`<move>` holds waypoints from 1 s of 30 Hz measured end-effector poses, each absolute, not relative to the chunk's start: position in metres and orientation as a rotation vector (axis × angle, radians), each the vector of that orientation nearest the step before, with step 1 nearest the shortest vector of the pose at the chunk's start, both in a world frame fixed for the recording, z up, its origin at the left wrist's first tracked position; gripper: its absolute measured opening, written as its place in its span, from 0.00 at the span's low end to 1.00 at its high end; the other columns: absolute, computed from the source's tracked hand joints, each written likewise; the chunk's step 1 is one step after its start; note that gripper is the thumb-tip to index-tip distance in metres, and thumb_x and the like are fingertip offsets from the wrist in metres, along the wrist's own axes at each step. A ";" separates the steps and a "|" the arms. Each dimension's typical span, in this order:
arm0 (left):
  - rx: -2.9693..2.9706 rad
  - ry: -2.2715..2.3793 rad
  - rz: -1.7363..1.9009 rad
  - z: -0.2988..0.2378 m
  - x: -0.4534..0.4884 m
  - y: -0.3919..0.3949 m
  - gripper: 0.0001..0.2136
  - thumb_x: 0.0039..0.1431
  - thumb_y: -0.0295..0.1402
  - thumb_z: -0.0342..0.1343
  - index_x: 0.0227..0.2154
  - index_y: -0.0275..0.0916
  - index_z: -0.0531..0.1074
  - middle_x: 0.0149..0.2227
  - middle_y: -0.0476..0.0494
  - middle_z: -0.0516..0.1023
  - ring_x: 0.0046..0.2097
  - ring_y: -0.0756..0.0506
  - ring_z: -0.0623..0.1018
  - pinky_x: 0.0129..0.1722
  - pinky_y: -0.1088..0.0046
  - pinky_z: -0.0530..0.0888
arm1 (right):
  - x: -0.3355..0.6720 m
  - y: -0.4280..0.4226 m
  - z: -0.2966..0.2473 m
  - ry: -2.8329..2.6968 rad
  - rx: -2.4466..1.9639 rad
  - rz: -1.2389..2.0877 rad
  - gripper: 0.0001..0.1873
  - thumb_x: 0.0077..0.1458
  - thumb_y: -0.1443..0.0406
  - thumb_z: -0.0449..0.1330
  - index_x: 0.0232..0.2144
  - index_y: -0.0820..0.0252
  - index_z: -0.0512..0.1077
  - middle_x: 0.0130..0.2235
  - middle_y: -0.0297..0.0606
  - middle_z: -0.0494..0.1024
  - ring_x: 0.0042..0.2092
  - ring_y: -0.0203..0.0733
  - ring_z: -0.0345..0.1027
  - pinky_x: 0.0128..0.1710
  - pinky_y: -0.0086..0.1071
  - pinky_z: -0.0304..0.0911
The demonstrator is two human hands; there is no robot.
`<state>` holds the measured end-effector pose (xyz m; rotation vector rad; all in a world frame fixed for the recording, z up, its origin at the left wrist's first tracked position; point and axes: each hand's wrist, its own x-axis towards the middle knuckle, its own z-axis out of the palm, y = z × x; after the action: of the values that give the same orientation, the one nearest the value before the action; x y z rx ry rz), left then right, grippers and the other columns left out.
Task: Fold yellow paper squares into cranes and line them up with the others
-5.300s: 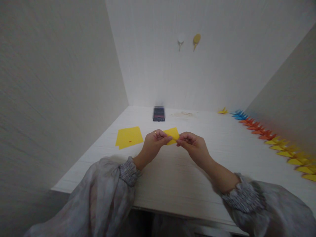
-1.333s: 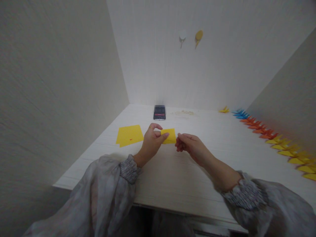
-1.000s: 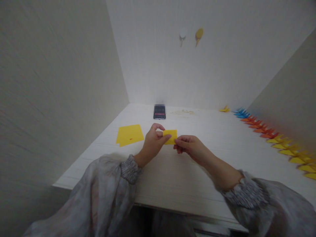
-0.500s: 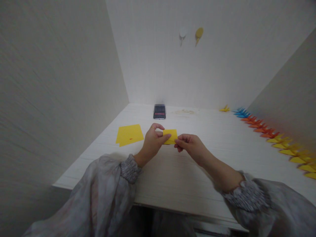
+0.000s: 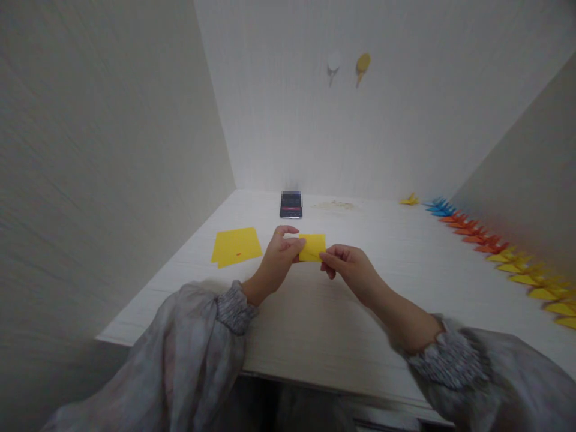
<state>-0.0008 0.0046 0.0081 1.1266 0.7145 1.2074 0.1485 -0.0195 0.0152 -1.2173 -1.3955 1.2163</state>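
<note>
A: State of the hands?
B: The left hand (image 5: pixel 281 258) pinches the left end of the paper (image 5: pixel 314 246) between thumb and fingers. The right hand (image 5: pixel 348 270) pinches the lower right corner with thumb and forefinger, and its other fingers are curled in

A: Location of the paper?
B: It is held between the two hands, just above the middle of the worktop (image 5: pixel 315 324) and clear of the surface. It appears folded to a small rectangle; the layers cannot be counted

A: Step in hand?
B: Judged to be a folding step. The piece is gripped at both ends, as for aligning or creasing

A: What does a next move call for?
B: Both pinches firm, and the edges matched before pressure is applied, since nothing supports the paper from below

A: Other items?
B: A flat sheet (image 5: pixel 236 245) lies near the left edge and a phone (image 5: pixel 290 204) at the rear edge. A row of folded pieces (image 5: pixel 508 258), blue, orange and yellow, runs along the right edge
</note>
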 end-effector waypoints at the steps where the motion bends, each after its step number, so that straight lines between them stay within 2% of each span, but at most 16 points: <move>1: 1.105 0.700 1.194 0.008 -0.001 0.004 0.17 0.47 0.32 0.56 0.36 0.39 0.53 0.25 0.52 0.72 0.27 0.51 0.74 0.31 0.72 0.70 | 0.147 -0.020 0.014 -1.397 -1.220 1.181 0.11 0.46 0.61 0.56 0.18 0.62 0.66 0.19 0.31 0.69 0.19 0.29 0.57 0.21 0.26 0.52; 4: 1.067 0.665 1.159 0.007 -0.001 0.005 0.22 0.43 0.30 0.59 0.38 0.39 0.52 0.27 0.49 0.73 0.30 0.49 0.75 0.34 0.68 0.70 | 0.144 -0.024 0.010 -1.449 -1.236 1.071 0.11 0.47 0.61 0.55 0.19 0.61 0.65 0.20 0.32 0.69 0.20 0.30 0.59 0.21 0.27 0.54; 9: 1.026 0.658 1.163 0.010 -0.004 0.005 0.23 0.43 0.29 0.59 0.39 0.37 0.53 0.26 0.49 0.73 0.27 0.51 0.73 0.29 0.74 0.69 | 0.148 -0.026 0.009 -1.620 -1.117 1.006 0.10 0.49 0.60 0.54 0.22 0.61 0.65 0.23 0.33 0.69 0.23 0.32 0.62 0.25 0.29 0.58; 11: 1.003 0.649 1.123 0.011 -0.004 0.005 0.23 0.42 0.28 0.60 0.40 0.37 0.54 0.25 0.51 0.71 0.27 0.52 0.73 0.27 0.76 0.67 | 0.154 -0.024 0.011 -1.582 -0.979 0.947 0.07 0.49 0.61 0.56 0.28 0.59 0.65 0.25 0.31 0.68 0.26 0.32 0.62 0.27 0.29 0.59; 14: 1.010 0.613 1.018 0.013 -0.004 0.004 0.23 0.41 0.26 0.60 0.40 0.36 0.56 0.24 0.53 0.69 0.26 0.53 0.72 0.26 0.79 0.65 | 0.165 -0.020 0.015 -1.660 -0.781 0.876 0.16 0.46 0.65 0.60 0.39 0.54 0.64 0.31 0.32 0.67 0.32 0.34 0.62 0.33 0.30 0.61; 17: 1.051 0.558 0.934 0.013 -0.003 0.004 0.23 0.42 0.25 0.59 0.41 0.37 0.56 0.23 0.54 0.68 0.24 0.54 0.70 0.24 0.80 0.63 | 0.172 -0.019 0.019 -1.845 -0.747 0.910 0.10 0.46 0.66 0.60 0.34 0.54 0.70 0.32 0.34 0.68 0.34 0.35 0.62 0.35 0.32 0.60; 19: 1.084 0.546 0.911 0.013 -0.004 0.004 0.23 0.42 0.25 0.59 0.42 0.38 0.55 0.26 0.52 0.69 0.26 0.54 0.71 0.25 0.80 0.63 | 0.175 -0.018 0.020 -1.868 -0.755 0.992 0.07 0.45 0.66 0.61 0.31 0.56 0.72 0.31 0.34 0.69 0.33 0.34 0.62 0.34 0.32 0.60; 23: 1.151 0.580 0.899 0.014 -0.005 0.005 0.24 0.41 0.24 0.59 0.42 0.39 0.55 0.34 0.48 0.68 0.29 0.54 0.71 0.28 0.78 0.66 | 0.180 -0.018 0.023 -1.790 -0.878 1.238 0.07 0.41 0.66 0.63 0.28 0.57 0.73 0.29 0.32 0.70 0.30 0.33 0.62 0.32 0.30 0.59; 30: 1.246 0.591 0.812 0.009 -0.005 0.007 0.26 0.39 0.24 0.62 0.41 0.40 0.55 0.34 0.48 0.69 0.30 0.53 0.72 0.29 0.77 0.67 | 0.181 -0.018 0.028 -1.707 -0.970 1.618 0.10 0.36 0.70 0.65 0.27 0.59 0.74 0.21 0.27 0.69 0.25 0.28 0.61 0.27 0.26 0.58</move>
<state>-0.0052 0.0071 0.0095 1.2458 0.5906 0.8124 0.1814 -0.0180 0.0275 -0.9697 -1.7074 1.6181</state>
